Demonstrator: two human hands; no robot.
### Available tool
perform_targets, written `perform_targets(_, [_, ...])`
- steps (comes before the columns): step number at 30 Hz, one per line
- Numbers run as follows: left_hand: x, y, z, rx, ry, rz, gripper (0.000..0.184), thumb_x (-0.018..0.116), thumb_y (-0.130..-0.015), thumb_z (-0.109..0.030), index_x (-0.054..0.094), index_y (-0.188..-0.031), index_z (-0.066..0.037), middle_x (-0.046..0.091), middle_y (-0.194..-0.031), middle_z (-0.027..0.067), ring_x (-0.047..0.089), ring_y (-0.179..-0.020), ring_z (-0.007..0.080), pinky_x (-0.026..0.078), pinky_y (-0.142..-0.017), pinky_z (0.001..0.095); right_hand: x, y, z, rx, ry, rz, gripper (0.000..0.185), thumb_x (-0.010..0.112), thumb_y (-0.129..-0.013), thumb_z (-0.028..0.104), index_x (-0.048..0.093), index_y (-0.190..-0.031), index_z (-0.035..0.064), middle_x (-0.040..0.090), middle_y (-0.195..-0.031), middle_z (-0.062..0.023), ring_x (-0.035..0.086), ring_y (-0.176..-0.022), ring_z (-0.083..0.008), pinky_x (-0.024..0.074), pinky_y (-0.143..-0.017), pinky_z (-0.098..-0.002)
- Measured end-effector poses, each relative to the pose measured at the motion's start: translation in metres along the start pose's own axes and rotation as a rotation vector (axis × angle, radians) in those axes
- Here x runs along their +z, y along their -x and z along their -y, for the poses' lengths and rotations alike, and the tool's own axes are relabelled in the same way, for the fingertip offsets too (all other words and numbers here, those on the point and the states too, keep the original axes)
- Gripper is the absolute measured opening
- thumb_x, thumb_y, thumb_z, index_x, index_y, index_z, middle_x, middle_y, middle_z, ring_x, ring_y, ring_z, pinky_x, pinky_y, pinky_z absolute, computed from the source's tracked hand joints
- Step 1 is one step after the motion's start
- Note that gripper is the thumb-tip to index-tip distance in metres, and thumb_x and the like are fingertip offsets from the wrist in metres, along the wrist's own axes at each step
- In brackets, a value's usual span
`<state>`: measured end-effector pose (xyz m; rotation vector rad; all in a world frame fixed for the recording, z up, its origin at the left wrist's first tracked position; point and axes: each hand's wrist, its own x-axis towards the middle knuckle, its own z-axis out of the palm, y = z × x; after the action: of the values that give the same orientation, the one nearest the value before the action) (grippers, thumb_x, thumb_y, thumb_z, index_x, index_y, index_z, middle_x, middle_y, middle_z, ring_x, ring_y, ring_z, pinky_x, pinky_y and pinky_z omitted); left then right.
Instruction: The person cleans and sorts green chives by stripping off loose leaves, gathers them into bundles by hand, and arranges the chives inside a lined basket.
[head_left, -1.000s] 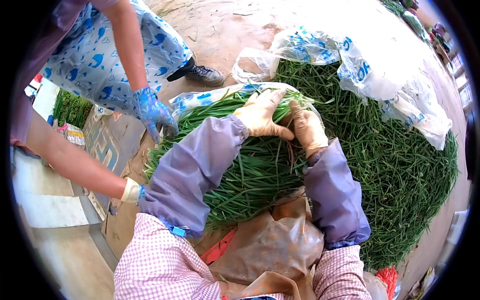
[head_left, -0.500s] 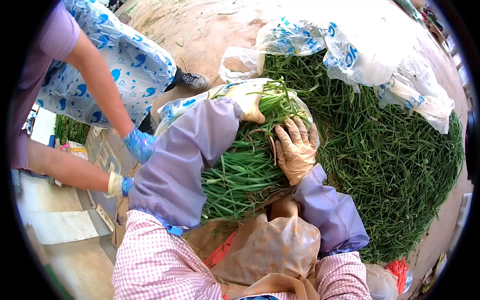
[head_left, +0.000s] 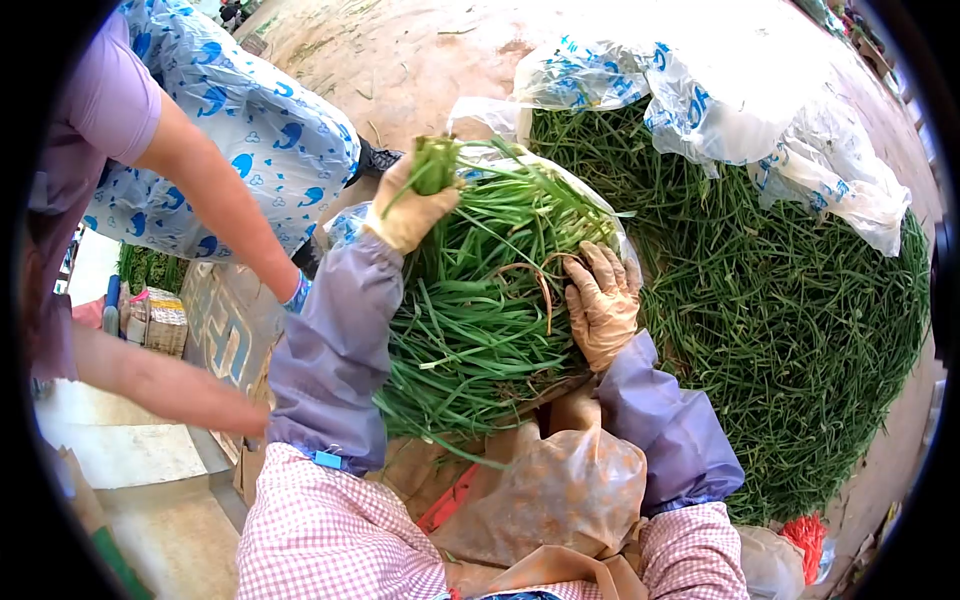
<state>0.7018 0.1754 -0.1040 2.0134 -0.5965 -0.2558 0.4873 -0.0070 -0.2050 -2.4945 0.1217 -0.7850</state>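
My left hand (head_left: 412, 205), in a cream glove, is closed round a bunch of chives (head_left: 434, 165), its cut ends pointing up. The long leaves of this bunch trail down over the heap of chives (head_left: 480, 330) in front of me. My right hand (head_left: 604, 305), also gloved, lies on the right edge of that heap with its fingers stretched out. Beside its fingertips a thin brown strip (head_left: 545, 285) curls over the leaves. A pale plastic sheet shows round the heap's far rim.
To the right spreads a large mass of chives (head_left: 790, 350), partly covered by clear plastic bags (head_left: 700, 110) with blue print. At left, a person in a printed plastic apron (head_left: 230, 130) works close by, an arm (head_left: 170, 380) near my left sleeve. A red net (head_left: 803, 545) lies lower right.
My left hand has moved left and toward me from the heap's far side, lifting a bunch of chives. The right hand has barely shifted. The other person's arms have moved.
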Motion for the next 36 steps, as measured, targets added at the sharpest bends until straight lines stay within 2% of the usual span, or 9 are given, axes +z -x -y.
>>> perform_targets(7, [-0.018,0.039,-0.015,0.157,0.147,-0.188,0.021,0.068,-0.08,0.003,0.062,-0.098,-0.004,0.064,-0.088,0.0019,0.06,-0.079,0.0107,0.049,-0.073,0.0255,-0.008,-0.008,-0.001,-0.025,-0.115,-0.022,0.032,0.065,-0.083,0.012,0.062,-0.114,0.0093,0.057,-0.122,-0.0163,0.054,-0.114,-0.0321,0.0354,-0.102,-0.0442])
perform_targets(12, [-0.021,0.035,-0.036,0.103,0.005,-0.124,0.028,0.069,-0.079,-0.007,0.059,-0.105,-0.002,0.068,-0.093,0.003,0.063,-0.082,0.0105,0.051,-0.077,0.0257,-0.028,-0.028,0.021,0.271,-0.878,-0.379,0.023,0.063,-0.086,0.001,0.063,-0.109,0.005,0.061,-0.116,-0.0097,0.058,-0.106,-0.0189,0.0455,-0.095,-0.031])
perform_targets(17, [-0.017,0.041,-0.037,0.134,-0.004,-0.083,0.031,0.064,-0.083,-0.007,0.051,-0.11,-0.002,0.067,-0.1,0.0033,0.062,-0.088,0.0114,0.051,-0.082,0.0242,-0.035,-0.066,0.055,0.377,-1.307,0.007,0.055,0.066,-0.082,-0.001,0.047,-0.133,0.0036,0.051,-0.133,-0.0107,0.044,-0.126,-0.0202,0.0327,-0.107,-0.0334])
perform_targets(20, [0.003,0.052,-0.04,0.167,0.222,-0.031,0.031,0.066,-0.08,-0.003,0.05,-0.106,-0.004,0.067,-0.089,0.0066,0.065,-0.077,0.017,0.055,-0.077,0.0306,-0.024,-0.07,0.069,0.231,-1.261,0.177,0.097,0.082,-0.072,0.015,0.021,-0.149,0.0085,0.032,-0.148,-0.0123,0.03,-0.136,-0.0233,0.0231,-0.112,-0.0362])
perform_targets(21, [0.014,0.06,-0.046,0.182,0.118,-0.004,0.03,0.065,-0.082,-0.002,0.051,-0.108,-0.003,0.065,-0.089,0.0043,0.062,-0.077,0.0138,0.053,-0.074,0.0282,-0.021,-0.072,0.081,0.265,-1.388,0.213,0.117,0.086,-0.064,0.039,0.011,-0.151,0.0138,0.026,-0.151,-0.009,0.02,-0.141,-0.0229,0.0215,-0.111,-0.0381])
perform_targets(28, [0.081,0.075,-0.038,0.094,-0.326,-0.144,0.022,0.058,-0.078,-0.007,0.051,-0.099,-0.006,0.058,-0.096,0.0159,0.056,-0.097,0.0319,0.046,-0.086,0.0416,0.016,-0.085,0.085,0.508,-1.468,0.002,0.056,0.072,-0.081,0.015,0.049,-0.129,0.0004,0.059,-0.11,-0.006,0.056,-0.101,-0.0163,0.0449,-0.092,-0.0287])
perform_targets(29, [0.064,0.088,-0.059,0.075,-0.277,-0.048,0.052,0.072,-0.065,-0.01,0.05,-0.112,-0.004,0.056,-0.109,0.0183,0.05,-0.112,0.0365,0.038,-0.098,0.0461,0.015,-0.088,0.083,0.476,-1.45,0.032,0.05,0.072,-0.082,0.016,0.052,-0.124,-0.0004,0.06,-0.11,-0.0072,0.057,-0.1,-0.0171,0.0451,-0.092,-0.0298])
perform_targets(32, [0.067,0.127,-0.057,0.305,-0.359,-0.487,0.069,0.072,-0.065,-0.01,0.045,-0.129,-0.004,0.048,-0.127,0.0199,0.041,-0.125,0.0397,0.027,-0.108,0.0496,0.023,-0.103,0.067,0.35,-1.423,0.144,0.031,0.066,-0.085,0.011,0.058,-0.112,0.0011,0.062,-0.114,-0.0119,0.057,-0.103,-0.0205,0.0453,-0.094,-0.0359])
perform_targets(36, [0.123,0.163,-0.028,0.445,-0.286,-0.196,0.029,0.061,-0.069,-0.009,0.064,-0.097,-0.003,0.06,-0.106,0.0148,0.056,-0.102,0.0309,0.045,-0.087,0.0447,0.034,-0.119,0.056,0.408,-1.68,0.269,0.026,0.066,-0.082,0.008,0.057,-0.106,0.0043,0.064,-0.108,-0.0124,0.059,-0.098,-0.023,0.0476,-0.091,-0.0388])
